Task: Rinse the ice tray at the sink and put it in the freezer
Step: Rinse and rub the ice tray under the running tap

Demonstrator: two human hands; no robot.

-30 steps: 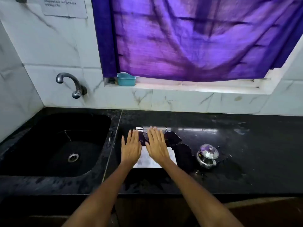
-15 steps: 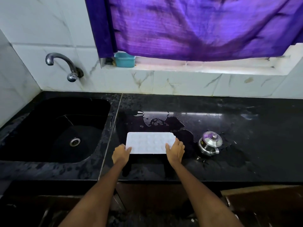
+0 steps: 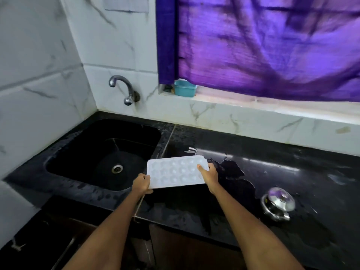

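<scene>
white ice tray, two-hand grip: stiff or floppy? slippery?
The ice tray likely stays fairly stiff: held at both ends by left hand and right hand, it shows no sag. Possibly slippery, since the countertop looks wet. Probably light.

White marble-veined tiles (image 3: pixel 48 78) line the walls, a purple curtain (image 3: pixel 263 47) glows over the window, above a wet black table (image 3: pixel 292 172).

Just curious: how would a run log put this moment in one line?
stage: carrying tray to sink | left hand: grips tray | right hand: grips tray | tap: no water seen
</scene>
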